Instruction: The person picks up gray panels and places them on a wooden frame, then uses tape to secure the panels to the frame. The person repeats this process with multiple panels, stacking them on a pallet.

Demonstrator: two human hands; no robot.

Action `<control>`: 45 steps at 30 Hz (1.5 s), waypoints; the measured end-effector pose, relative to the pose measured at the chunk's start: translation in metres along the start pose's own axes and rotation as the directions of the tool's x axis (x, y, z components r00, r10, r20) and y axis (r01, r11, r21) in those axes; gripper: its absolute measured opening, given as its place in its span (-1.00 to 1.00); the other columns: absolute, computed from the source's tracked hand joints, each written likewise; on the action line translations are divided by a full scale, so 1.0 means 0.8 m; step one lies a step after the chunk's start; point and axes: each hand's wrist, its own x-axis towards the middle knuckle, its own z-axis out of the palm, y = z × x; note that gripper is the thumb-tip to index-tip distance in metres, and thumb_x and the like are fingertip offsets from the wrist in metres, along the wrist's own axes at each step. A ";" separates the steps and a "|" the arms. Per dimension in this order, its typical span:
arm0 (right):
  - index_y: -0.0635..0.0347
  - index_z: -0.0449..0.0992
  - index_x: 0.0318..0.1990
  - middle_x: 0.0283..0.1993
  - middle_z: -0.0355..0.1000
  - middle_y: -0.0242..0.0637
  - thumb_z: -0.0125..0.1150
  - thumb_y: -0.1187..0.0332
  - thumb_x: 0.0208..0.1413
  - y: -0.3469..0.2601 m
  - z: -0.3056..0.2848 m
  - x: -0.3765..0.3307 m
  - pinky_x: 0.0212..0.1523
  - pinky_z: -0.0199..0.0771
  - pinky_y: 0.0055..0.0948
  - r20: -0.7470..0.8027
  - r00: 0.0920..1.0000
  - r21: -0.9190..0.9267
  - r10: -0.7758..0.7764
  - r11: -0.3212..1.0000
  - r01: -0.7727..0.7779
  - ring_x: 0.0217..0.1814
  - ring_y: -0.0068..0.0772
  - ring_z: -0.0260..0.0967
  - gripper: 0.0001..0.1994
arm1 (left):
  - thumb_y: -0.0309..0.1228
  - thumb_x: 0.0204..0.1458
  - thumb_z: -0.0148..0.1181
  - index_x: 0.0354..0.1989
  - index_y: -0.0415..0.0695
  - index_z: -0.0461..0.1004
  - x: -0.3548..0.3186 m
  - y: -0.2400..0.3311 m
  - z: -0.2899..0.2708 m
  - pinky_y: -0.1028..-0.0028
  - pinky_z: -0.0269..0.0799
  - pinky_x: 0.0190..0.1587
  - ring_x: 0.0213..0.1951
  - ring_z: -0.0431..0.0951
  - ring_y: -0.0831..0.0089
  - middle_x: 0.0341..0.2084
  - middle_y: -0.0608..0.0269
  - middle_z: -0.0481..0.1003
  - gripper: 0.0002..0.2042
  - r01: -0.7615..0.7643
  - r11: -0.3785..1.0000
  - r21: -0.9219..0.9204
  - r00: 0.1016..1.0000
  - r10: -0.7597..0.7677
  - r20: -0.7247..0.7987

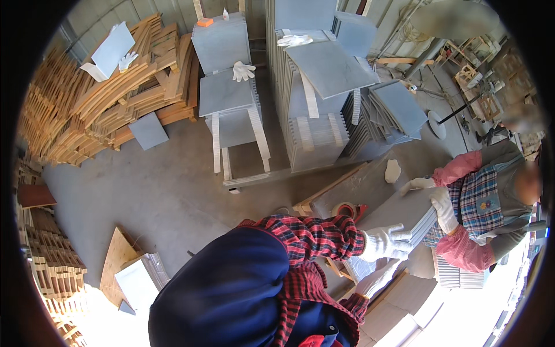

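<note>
A short stack of grey slabs [399, 214] lies tilted above the work table. My left hand [386, 243], in a white glove, rests against the slabs' near edge with fingers stretched out and apart. Below it, my right hand [376, 279], also gloved in white, reaches toward the stack's lower corner, its fingers extended; their tips are partly hidden. Across from me, a co-worker's gloved hands [444, 209] grip the stack's far side and edge. A roll of tape in a red dispenser [348, 211] sits on the table [332, 202] beside my left sleeve.
Tall stacks of grey slabs [312, 139] stand beyond the table, with spare white gloves [243, 71] on some. Wooden pallets [133, 75] are piled at the far left. Boxes [393, 306] and packed slabs [459, 274] sit at lower right. A plywood sheet [115, 263] lies at lower left.
</note>
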 end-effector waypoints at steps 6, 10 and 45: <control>0.22 0.09 0.48 0.44 0.20 -0.17 -0.10 0.01 0.45 0.020 -0.009 0.008 0.37 0.23 -0.29 0.141 0.982 0.076 -0.123 0.991 0.114 0.40 -0.31 0.23 -0.38 | -0.35 -0.15 0.33 0.30 0.14 0.36 -0.001 0.023 -0.031 -0.04 -0.09 0.48 0.45 0.04 0.14 0.35 0.30 0.21 -0.31 0.082 0.996 0.037 0.996 -0.080 -0.051; 0.26 0.08 0.49 0.44 0.20 -0.18 -0.11 0.07 0.47 0.010 0.021 0.002 0.33 0.24 -0.34 0.103 0.988 0.113 -0.111 0.989 0.099 0.37 -0.38 0.23 -0.40 | -0.38 -0.18 0.36 0.04 0.09 0.56 0.018 0.024 -0.068 0.05 -0.01 0.42 0.34 0.23 0.20 0.10 0.33 0.45 -0.52 0.065 0.997 -0.034 0.998 -0.065 -0.005; 0.25 0.55 -0.05 -0.17 0.60 0.01 0.00 0.26 0.25 0.178 0.521 -0.634 -0.10 0.61 -0.10 -0.032 -0.140 0.836 0.990 -0.051 -0.547 -0.12 0.00 0.61 -0.70 | -0.26 0.21 0.01 0.01 -0.09 0.62 0.125 -0.066 -0.024 0.19 0.31 0.13 0.00 0.48 0.13 -0.05 0.11 0.57 -0.66 -0.478 0.875 -0.078 0.846 0.483 0.226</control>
